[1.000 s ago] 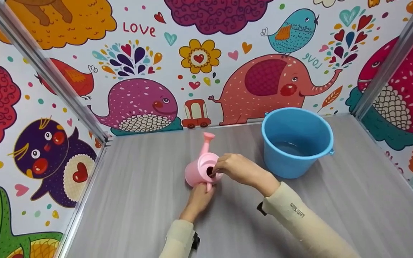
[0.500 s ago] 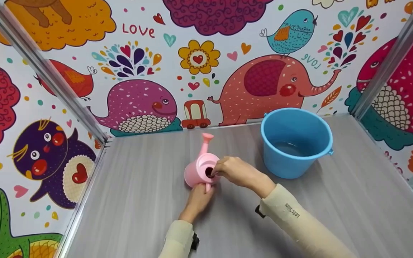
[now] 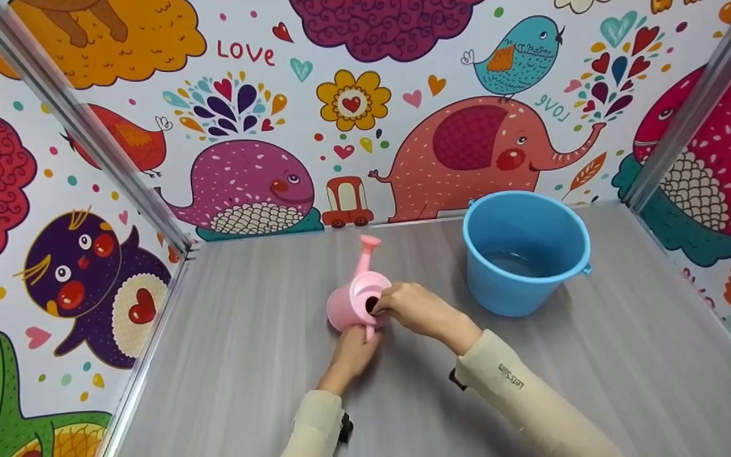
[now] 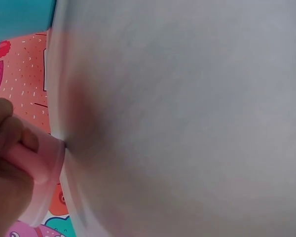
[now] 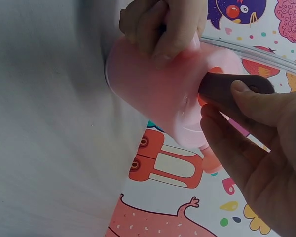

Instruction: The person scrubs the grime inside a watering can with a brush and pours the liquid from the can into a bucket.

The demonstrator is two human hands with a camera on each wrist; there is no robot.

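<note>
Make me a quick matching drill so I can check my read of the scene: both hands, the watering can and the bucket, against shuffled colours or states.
Things:
1. watering can
2. bucket
3. left hand
4. right hand

Colours or states:
A. pinches a dark handle-like piece
B. blue, on the grey tabletop
C. grips a pink handle
D. pink, with a spout

Pairs: 1-D, 2-B, 3-C, 4-A

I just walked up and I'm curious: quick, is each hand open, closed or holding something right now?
Left hand: closed, holding the can by its handle.
Right hand: closed, pinching a dark object.
</note>
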